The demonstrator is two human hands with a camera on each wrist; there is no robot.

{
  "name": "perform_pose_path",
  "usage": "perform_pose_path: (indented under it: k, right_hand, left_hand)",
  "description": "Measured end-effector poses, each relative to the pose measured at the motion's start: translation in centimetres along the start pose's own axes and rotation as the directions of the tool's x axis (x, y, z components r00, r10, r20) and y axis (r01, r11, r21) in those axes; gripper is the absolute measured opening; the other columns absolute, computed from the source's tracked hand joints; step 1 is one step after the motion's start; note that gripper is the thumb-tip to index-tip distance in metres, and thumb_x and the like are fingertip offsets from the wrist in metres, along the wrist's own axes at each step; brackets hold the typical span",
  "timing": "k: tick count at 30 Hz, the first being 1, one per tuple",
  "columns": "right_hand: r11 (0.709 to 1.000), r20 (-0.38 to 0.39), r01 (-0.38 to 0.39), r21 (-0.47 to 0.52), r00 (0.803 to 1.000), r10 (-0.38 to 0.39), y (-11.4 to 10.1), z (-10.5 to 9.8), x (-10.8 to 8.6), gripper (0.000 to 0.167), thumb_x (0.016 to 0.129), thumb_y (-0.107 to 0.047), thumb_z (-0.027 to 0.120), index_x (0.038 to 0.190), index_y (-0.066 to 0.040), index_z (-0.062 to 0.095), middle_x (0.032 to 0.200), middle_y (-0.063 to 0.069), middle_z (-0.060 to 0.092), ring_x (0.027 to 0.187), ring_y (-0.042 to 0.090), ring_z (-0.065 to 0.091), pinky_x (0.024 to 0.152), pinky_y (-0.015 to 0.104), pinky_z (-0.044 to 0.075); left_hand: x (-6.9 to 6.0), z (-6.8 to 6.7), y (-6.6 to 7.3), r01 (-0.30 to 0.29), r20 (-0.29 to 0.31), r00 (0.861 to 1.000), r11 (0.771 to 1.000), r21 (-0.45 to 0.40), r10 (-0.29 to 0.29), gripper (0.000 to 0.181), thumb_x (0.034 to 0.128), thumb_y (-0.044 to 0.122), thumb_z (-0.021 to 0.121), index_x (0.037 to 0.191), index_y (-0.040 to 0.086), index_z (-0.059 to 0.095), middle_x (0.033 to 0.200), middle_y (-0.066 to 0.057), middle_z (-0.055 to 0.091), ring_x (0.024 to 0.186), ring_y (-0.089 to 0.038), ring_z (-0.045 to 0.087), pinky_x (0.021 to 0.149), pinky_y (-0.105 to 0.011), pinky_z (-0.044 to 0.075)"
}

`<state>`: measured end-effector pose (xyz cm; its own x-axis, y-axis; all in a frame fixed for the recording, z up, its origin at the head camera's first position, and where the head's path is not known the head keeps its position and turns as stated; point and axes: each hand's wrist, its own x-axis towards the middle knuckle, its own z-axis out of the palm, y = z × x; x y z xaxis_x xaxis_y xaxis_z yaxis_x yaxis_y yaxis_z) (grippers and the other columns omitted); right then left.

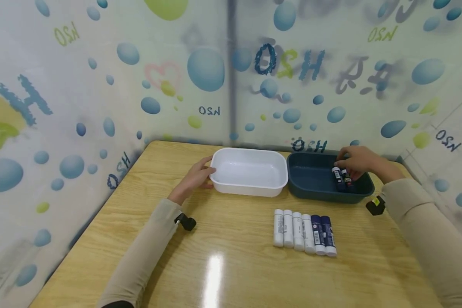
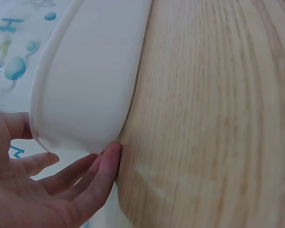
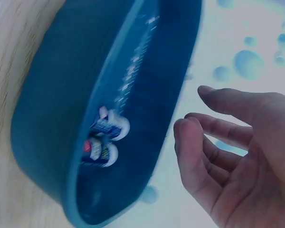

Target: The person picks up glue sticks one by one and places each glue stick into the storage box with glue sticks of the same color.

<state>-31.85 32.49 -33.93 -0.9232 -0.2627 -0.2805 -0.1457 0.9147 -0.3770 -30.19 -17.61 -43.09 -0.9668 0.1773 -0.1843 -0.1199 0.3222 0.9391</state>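
My left hand is at the left end of a white plastic tray. In the left wrist view, fairly straight fingers touch the end wall near its base, with the thumb by the rim. Over the right end of a dark teal tray is my right hand. In the right wrist view its loosely bent fingers hold nothing and are apart from the tray. Two dark glue sticks with white caps, one left and one right, lie side by side inside the teal tray.
On the wooden table, in front of the trays, a row of glue sticks lies side by side: several white ones and two dark blue ones with white caps. The trays stand near the patterned wall covering behind the table.
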Motion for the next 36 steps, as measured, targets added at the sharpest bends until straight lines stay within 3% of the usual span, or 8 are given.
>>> perform_pose_path:
  k: [8, 15, 20, 28, 36]
  right_hand:
    - [0.995, -0.072, 0.096, 0.013, 0.993, -0.095, -2.2, 0.2, -3.1, 0.042, 0.105, -0.030, 0.060, 0.131, 0.004, 0.058, 0.077, 0.007, 0.067, 0.063, 0.020, 0.068, 0.059, 0.036, 0.062]
    - [0.988, -0.072, 0.139, 0.075, 0.988, -0.133, -3.5, 1.5, -5.9, 0.042, 0.106, -0.033, 0.060, 0.133, 0.000, 0.060, 0.080, 0.008, 0.068, 0.065, 0.024, 0.066, 0.057, 0.034, 0.058]
    - [0.984, -0.081, 0.156, 0.086, 0.985, -0.150, -3.8, 3.0, -7.7, 0.042, 0.105, -0.033, 0.061, 0.132, -0.001, 0.061, 0.082, 0.004, 0.069, 0.064, 0.019, 0.064, 0.055, 0.033, 0.056]
    - [0.976, -0.005, 0.168, 0.142, 0.986, -0.169, -3.6, 6.2, -8.8, 0.041, 0.105, -0.031, 0.062, 0.131, 0.000, 0.060, 0.080, 0.004, 0.070, 0.066, 0.021, 0.066, 0.057, 0.030, 0.058]
    - [0.975, 0.138, 0.061, 0.215, 0.986, -0.092, -2.3, 8.9, -8.7, 0.049, 0.101, -0.032, 0.066, 0.135, 0.002, 0.056, 0.089, 0.007, 0.070, 0.073, 0.021, 0.067, 0.061, 0.033, 0.061]
  left_hand:
    - [-0.1, -0.1, 0.0, -0.002, -0.004, 1.000, 1.000, 0.002, 0.002, 0.062, 0.1072, 0.027, 0.051, 0.164, 0.023, 0.029, 0.144, -0.024, 0.054, 0.110, -0.029, 0.061, 0.078, -0.033, 0.065]
    - [0.0, -0.2, -0.2, -0.005, 0.007, 1.000, 1.000, 0.002, 0.005, 0.062, 0.1073, 0.028, 0.051, 0.165, 0.024, 0.028, 0.146, -0.024, 0.053, 0.111, -0.028, 0.062, 0.079, -0.033, 0.065]
    - [0.0, -0.1, 0.0, -0.003, 0.013, 1.000, 1.000, 0.009, 0.002, 0.062, 0.1076, 0.029, 0.051, 0.165, 0.025, 0.028, 0.147, -0.024, 0.052, 0.112, -0.029, 0.061, 0.084, -0.036, 0.065]
    - [-0.2, -0.2, 0.1, -0.006, 0.013, 1.000, 1.000, 0.001, 0.006, 0.062, 0.1076, 0.029, 0.051, 0.165, 0.025, 0.027, 0.147, -0.024, 0.053, 0.112, -0.029, 0.062, 0.088, -0.041, 0.064]
    - [0.0, 0.0, -0.1, -0.011, 0.010, 1.000, 1.000, 0.001, 0.011, 0.062, 0.1074, 0.028, 0.051, 0.165, 0.023, 0.027, 0.145, -0.024, 0.054, 0.107, -0.025, 0.062, 0.080, -0.034, 0.065]
